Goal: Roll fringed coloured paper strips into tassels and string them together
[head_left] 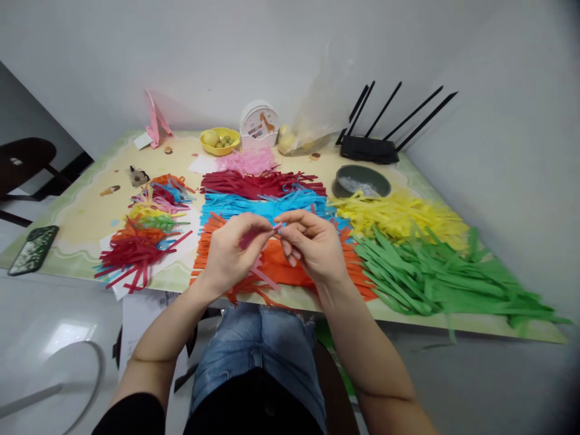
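My left hand (233, 251) is closed in a pinch on a pink fringed paper strip (265, 277), whose loose ends hang below the fingers. My right hand (315, 244) meets it at the fingertips, also pinching the twisted pink end. Both hands are above orange fringed paper (283, 263). Behind them lie blue fringed paper (263, 207), dark red fringed paper (258, 183) and pink fringed paper (249, 161). Part of the held strip is hidden by my fingers.
Multicoloured tassels (136, 241) lie at left, near a phone (34, 249). Yellow fringes (403, 217) and green fringes (435, 278) cover the right side. A dark green bowl (383, 181), a router (369, 149), a yellow fruit dish (220, 149) and a plastic bag (317, 115) stand behind.
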Tool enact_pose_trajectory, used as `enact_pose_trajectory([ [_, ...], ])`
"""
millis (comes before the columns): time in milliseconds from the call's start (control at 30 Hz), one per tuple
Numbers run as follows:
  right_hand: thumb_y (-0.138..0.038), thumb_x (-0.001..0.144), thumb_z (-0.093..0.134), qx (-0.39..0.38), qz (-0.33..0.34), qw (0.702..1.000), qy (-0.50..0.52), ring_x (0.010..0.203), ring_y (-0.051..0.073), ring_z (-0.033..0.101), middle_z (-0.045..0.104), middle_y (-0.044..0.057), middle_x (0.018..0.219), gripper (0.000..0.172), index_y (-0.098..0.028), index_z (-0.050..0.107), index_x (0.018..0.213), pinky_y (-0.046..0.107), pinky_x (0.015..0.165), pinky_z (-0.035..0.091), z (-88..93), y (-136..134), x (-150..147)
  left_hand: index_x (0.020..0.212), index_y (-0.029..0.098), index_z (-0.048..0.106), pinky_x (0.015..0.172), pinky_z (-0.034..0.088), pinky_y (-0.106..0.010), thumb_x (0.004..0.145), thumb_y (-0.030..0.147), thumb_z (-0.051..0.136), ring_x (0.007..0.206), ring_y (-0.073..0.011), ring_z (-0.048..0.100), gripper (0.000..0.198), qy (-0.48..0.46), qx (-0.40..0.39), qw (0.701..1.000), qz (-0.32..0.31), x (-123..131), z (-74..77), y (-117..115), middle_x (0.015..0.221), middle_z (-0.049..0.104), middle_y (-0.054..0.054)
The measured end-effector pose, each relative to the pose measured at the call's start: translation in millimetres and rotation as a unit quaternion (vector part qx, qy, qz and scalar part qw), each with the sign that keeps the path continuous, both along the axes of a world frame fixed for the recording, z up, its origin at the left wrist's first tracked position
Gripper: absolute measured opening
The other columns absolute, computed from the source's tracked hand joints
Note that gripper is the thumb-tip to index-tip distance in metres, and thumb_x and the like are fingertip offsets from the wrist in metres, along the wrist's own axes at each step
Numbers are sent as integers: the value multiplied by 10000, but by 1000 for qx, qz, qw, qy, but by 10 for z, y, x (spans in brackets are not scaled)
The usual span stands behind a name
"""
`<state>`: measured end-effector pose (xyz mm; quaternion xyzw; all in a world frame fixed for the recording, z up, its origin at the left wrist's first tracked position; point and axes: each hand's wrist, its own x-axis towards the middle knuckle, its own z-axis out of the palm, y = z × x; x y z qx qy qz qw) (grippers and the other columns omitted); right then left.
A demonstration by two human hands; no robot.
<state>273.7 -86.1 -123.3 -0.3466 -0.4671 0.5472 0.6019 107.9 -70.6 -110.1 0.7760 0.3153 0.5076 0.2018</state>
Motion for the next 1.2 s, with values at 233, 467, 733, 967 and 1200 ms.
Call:
enact_pose_trajectory([
  [233,-368,803,808,10,-43,999,-32,326,48,455,595,-64,486,199,-186,729,819,155,337,376,2,-66,-24,912,206,680,772,559,-266,919,168,640,797,-157,705,55,19,35,999,12,7,0,-42,861,753,-34],
  [467,-393,801,809,8,-19,998,-53,336,62,474,602,-55,485,223,-184,741,837,165,337,393,35,-78,11,881,204,683,741,565,-266,920,227,677,771,-155,703,46,-23,-19,1000,5,16,-37,-78,842,750,-31],
  [733,-342,844,771,38,-57,994,-84,360,60,490,591,-67,509,160,-189,731,870,166,362,419,79,-121,8,868,190,750,706,573,-247,894,265,721,753,-154,724,84,-66,-110,991,-30,3,3,-29,849,789,-40],
  [967,-269,829,767,68,-55,986,-141,390,71,530,632,-48,535,81,-192,771,852,179,386,436,163,-77,74,816,184,759,680,554,-247,885,340,725,708,-155,711,174,-109,-178,977,-41,25,-32,-29,785,776,-42],
  [1200,-198,846,732,139,-57,964,-219,453,65,549,685,-23,610,66,-177,781,807,178,420,431,266,-70,86,815,152,772,768,563,-268,783,427,823,773,-178,722,281,-163,-342,906,-186,21,-34,86,810,782,-60],
])
